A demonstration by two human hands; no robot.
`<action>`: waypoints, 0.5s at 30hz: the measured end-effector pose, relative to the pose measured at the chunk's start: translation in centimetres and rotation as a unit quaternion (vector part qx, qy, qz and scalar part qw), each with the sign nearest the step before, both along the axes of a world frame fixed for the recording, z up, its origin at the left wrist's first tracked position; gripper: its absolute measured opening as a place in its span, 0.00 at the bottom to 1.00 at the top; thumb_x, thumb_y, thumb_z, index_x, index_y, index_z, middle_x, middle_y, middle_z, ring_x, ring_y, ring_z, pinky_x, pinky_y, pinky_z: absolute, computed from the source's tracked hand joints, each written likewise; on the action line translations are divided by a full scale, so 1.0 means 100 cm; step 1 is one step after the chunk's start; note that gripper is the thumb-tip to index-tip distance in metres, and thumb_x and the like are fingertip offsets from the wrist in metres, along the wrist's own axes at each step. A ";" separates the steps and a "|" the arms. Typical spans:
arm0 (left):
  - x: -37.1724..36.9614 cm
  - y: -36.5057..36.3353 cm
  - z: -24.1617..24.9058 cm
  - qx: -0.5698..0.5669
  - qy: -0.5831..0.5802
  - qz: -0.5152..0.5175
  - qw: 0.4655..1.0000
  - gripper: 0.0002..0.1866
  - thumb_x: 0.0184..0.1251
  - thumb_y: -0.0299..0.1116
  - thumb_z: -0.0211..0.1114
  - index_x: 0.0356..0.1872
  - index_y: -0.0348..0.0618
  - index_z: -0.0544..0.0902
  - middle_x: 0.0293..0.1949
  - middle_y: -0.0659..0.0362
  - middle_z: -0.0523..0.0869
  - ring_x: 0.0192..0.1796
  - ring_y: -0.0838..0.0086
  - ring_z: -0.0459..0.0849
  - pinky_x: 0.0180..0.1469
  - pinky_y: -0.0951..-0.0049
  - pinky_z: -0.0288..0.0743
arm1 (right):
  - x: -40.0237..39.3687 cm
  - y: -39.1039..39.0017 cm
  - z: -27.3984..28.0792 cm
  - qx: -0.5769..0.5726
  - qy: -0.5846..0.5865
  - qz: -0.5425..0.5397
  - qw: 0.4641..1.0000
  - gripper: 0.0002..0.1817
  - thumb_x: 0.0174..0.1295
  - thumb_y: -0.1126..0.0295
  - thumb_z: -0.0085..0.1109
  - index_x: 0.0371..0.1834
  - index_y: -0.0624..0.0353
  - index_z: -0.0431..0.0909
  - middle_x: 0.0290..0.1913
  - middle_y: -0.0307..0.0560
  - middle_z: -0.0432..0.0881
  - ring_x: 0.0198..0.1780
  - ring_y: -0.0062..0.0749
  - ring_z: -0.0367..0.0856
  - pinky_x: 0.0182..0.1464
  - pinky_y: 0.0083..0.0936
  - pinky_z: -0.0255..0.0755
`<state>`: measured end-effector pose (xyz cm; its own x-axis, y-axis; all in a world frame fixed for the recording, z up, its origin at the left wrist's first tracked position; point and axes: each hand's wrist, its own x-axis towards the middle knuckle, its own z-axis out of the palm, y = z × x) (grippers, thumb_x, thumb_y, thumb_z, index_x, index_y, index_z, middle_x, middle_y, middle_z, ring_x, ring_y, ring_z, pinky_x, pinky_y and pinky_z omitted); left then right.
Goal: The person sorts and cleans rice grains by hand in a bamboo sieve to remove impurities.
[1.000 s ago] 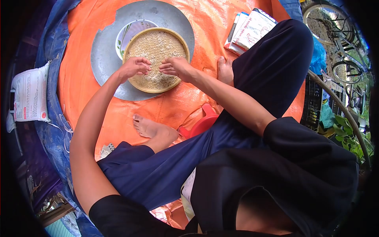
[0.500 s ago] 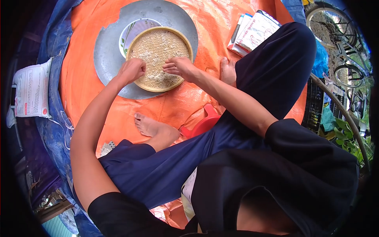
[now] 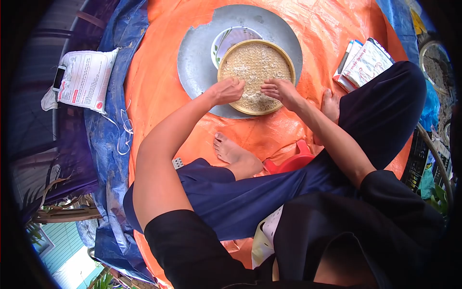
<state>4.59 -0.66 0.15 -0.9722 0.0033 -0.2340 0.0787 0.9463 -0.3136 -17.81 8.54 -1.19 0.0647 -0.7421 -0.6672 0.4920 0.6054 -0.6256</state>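
Note:
A round woven basket [image 3: 288,62] holds a layer of pale brown grain [image 3: 257,67] with whitish bits scattered over it. It rests partly over a white bowl [image 3: 230,36] with a green leaf pattern, and both are on a large round grey metal tray [image 3: 195,62] with a broken edge. My left hand [image 3: 228,90] is closed above the basket's near left rim; whatever its fingers pinch, if anything, is too small to see. Over the right part of the grain is my right hand [image 3: 283,92], fingers stretched toward the left and apart from my left hand.
An orange tarp [image 3: 159,96] lies under everything, with a blue tarp [image 3: 108,159] along the left. Near my feet is a red plastic stool [image 3: 293,161]. Folded printed bags [image 3: 368,62] lie at right. A white sack [image 3: 89,79] with a phone [image 3: 59,78] sits at left.
The whole view has shifted, so the tray, basket and hands appear farther right and slightly lower. Both hands stay over the basket, with little change in their pose.

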 end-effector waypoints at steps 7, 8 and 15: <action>0.002 0.004 -0.006 0.109 0.019 0.127 0.986 0.04 0.54 0.27 0.60 0.27 0.38 0.80 0.31 0.54 0.79 0.34 0.67 0.85 0.35 0.68 0.78 | 0.000 0.000 -0.001 0.002 -0.003 0.003 1.000 0.19 0.71 0.66 0.46 0.55 0.74 0.68 0.49 0.59 0.80 0.49 0.39 0.82 0.53 0.27 0.80; 0.001 0.004 -0.006 0.121 0.023 0.139 0.983 0.03 0.54 0.26 0.60 0.27 0.37 0.80 0.31 0.53 0.79 0.34 0.66 0.85 0.35 0.67 0.78 | 0.000 0.000 -0.001 0.001 -0.002 0.002 1.000 0.19 0.71 0.66 0.46 0.56 0.74 0.68 0.49 0.59 0.80 0.49 0.39 0.83 0.53 0.27 0.80; -0.009 -0.001 -0.002 0.133 -0.032 0.159 0.978 0.05 0.54 0.27 0.60 0.29 0.36 0.78 0.32 0.51 0.80 0.33 0.60 0.85 0.34 0.63 0.78 | 0.000 -0.001 -0.005 0.006 -0.005 0.003 1.000 0.20 0.71 0.66 0.45 0.56 0.74 0.67 0.50 0.59 0.80 0.50 0.40 0.83 0.54 0.28 0.80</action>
<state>3.65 -0.77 -0.07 -0.9174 -0.2288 -0.3256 -0.2225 0.9733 -0.0572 -17.81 8.45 -1.65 0.0762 -0.7336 -0.6753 0.4946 0.6159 -0.6132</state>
